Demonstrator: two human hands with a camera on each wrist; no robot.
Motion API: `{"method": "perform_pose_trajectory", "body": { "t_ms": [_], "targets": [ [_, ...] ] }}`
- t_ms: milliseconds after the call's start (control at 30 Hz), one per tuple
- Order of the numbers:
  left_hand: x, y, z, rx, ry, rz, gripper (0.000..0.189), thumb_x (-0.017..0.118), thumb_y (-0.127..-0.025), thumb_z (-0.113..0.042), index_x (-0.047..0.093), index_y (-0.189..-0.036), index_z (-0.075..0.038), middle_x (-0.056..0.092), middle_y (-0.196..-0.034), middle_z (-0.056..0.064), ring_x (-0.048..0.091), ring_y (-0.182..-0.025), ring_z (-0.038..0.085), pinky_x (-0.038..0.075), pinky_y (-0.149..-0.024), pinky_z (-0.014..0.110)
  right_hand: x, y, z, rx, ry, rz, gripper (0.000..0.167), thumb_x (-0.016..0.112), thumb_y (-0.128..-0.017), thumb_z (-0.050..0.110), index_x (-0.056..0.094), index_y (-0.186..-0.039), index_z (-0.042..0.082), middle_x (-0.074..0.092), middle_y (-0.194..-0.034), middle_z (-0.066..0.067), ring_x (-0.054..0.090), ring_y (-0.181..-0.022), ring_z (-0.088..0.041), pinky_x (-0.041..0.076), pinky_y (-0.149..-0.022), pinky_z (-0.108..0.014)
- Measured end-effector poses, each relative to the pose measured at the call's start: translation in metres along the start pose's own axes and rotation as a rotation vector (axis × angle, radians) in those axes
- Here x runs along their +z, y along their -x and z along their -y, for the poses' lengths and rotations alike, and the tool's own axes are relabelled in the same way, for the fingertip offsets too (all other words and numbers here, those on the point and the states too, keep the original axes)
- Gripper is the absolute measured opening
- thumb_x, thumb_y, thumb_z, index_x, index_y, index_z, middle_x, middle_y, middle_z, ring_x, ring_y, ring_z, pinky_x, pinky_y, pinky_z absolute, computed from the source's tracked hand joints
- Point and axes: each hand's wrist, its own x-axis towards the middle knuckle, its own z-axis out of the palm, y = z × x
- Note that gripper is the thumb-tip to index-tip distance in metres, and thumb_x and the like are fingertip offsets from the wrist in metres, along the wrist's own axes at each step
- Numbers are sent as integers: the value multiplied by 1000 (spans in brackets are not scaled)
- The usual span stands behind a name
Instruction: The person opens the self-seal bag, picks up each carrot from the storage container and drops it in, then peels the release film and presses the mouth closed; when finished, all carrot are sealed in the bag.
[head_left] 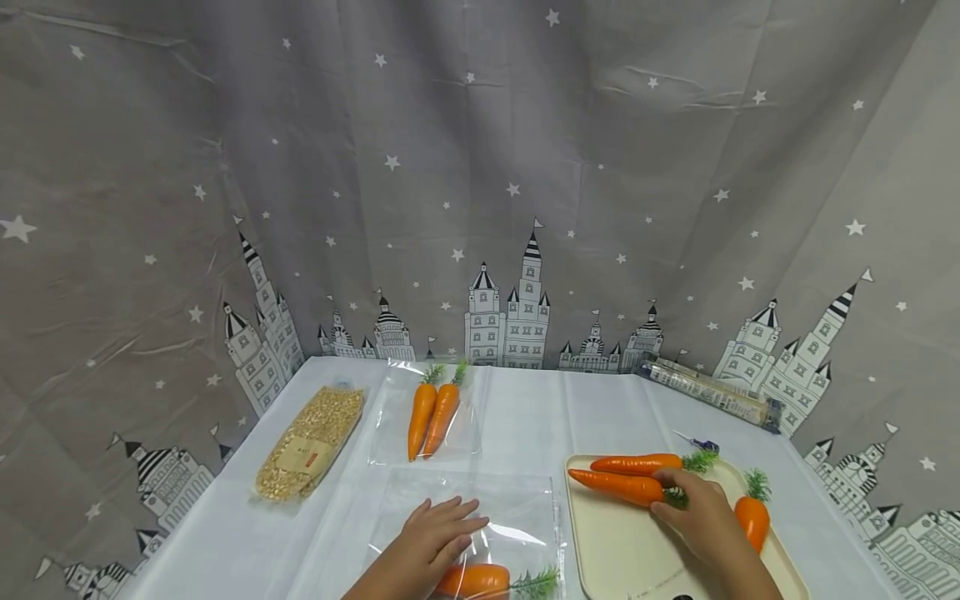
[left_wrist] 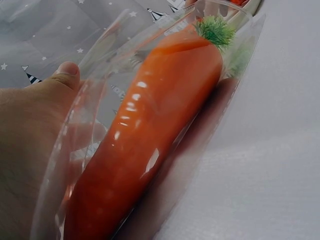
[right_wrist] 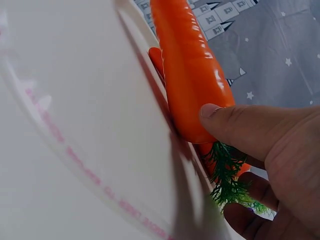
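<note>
My left hand (head_left: 433, 540) rests on a clear plastic bag (head_left: 517, 493), fingers straight and spread. A carrot (head_left: 480, 578) with a green top lies in that bag, beside the hand; the left wrist view shows this bagged carrot (left_wrist: 150, 115) up close. At the right, my right hand (head_left: 703, 515) grips the thick leafy end of another carrot (head_left: 617, 487) over a cream tray (head_left: 622, 550). In the right wrist view the thumb presses on this carrot (right_wrist: 192, 85), near its green leaves. Another carrot (head_left: 636, 463) lies just behind it in the tray.
One more carrot (head_left: 752, 523) lies at the tray's right side. Behind the left hand is a clear bag (head_left: 390, 433) with two carrots (head_left: 422, 421). A pack of yellow grains (head_left: 311, 446) stands left, a long wrapped package (head_left: 712, 392) back right, and a small purple-handled tool (head_left: 703, 445) behind the tray.
</note>
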Motion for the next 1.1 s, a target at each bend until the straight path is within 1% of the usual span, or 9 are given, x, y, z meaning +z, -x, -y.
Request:
{"method": "perform_pose_trajectory", "body": {
  "t_ms": [333,567,800,967,1100],
  "targets": [
    [-1,2,-1,39,-31,-40,38,45,-113,-36,64,-145,-28,60,-152,5,52,-143,39,31,-112,79,2,0,1,-12,18,5,50,84,-88,28,68,-133,12,69,-136,-14,57,-126,-43,38,-109,-70],
    [-2,1,-2,10,-12,-14,39,45,-113,-40,63,-146,-29,59,-153,5,50,-145,37,30,-114,78,1,0,2,-42,51,-32,50,83,-89,28,69,-134,10,67,-137,-19,56,-128,-48,36,-110,-72],
    [-3,1,0,18,-11,-13,40,44,-113,-41,63,-146,-28,58,-154,5,50,-145,38,30,-113,79,0,1,3,-39,52,-31,50,82,-91,29,68,-134,10,68,-136,-18,57,-126,-46,39,-108,-70],
    [-2,1,1,3,-6,-5,41,44,-113,-42,63,-146,-29,58,-154,4,50,-145,36,29,-114,78,-1,3,3,-46,53,-40,50,82,-91,29,68,-134,9,68,-135,-19,56,-127,-48,37,-109,-71],
    [-2,2,2,9,-3,-10,40,44,-113,-41,63,-146,-28,58,-154,5,51,-145,36,30,-113,79,-3,5,4,-48,46,-51,51,81,-91,28,67,-134,7,68,-135,-20,57,-126,-48,38,-108,-71]
  ]
}}
